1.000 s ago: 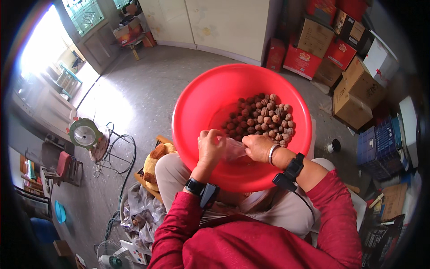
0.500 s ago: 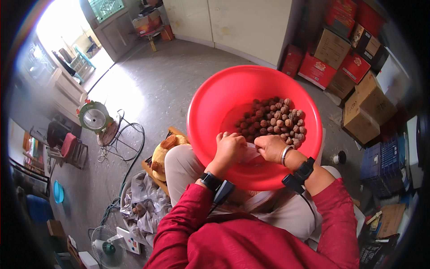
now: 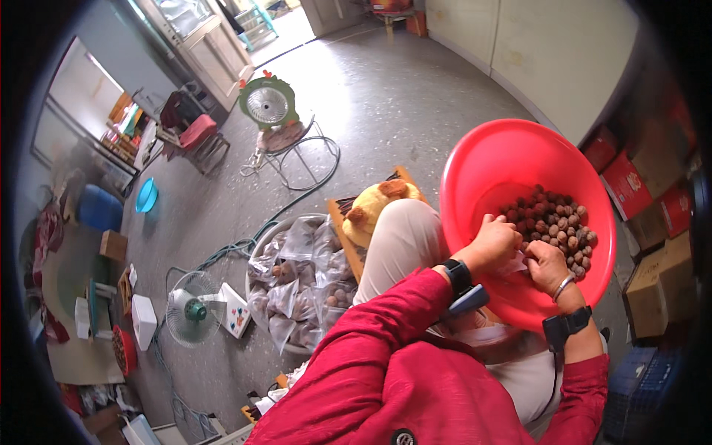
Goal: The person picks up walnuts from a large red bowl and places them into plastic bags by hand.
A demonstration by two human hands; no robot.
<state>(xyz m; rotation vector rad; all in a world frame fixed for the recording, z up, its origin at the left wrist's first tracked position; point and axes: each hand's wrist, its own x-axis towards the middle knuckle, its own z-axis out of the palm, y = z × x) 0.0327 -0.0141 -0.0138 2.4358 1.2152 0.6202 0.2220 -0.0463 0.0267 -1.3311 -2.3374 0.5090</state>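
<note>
A big red plastic basin [image 3: 475,159] rests at my lap, with a heap of brown walnuts [image 3: 561,225] gathered on its right side. Over its near part, my left hand [image 3: 495,243] is closed in a pinch on a small clear plastic bag [image 3: 513,265]. My right hand [image 3: 547,268] grips the same bag from the right, close beside the walnuts. Fingers hide much of the bag, and I cannot tell whether anything is inside it. Left of my knee stands a round tub [image 3: 249,276] piled with clear bags of walnuts [image 3: 297,297].
A yellow plush cushion [image 3: 378,210] lies on a wooden seat beside my knee. Farther left are a green standing fan [image 3: 267,102], a white fan [image 3: 194,310], cables [image 3: 297,199] and a blue bowl [image 3: 147,195]. Cardboard boxes [image 3: 658,285] are stacked at the right.
The view has swung left, so the basin and my hands now appear farther right and the tub of bags shows fully. Both hands keep hold of the plastic bag.
</note>
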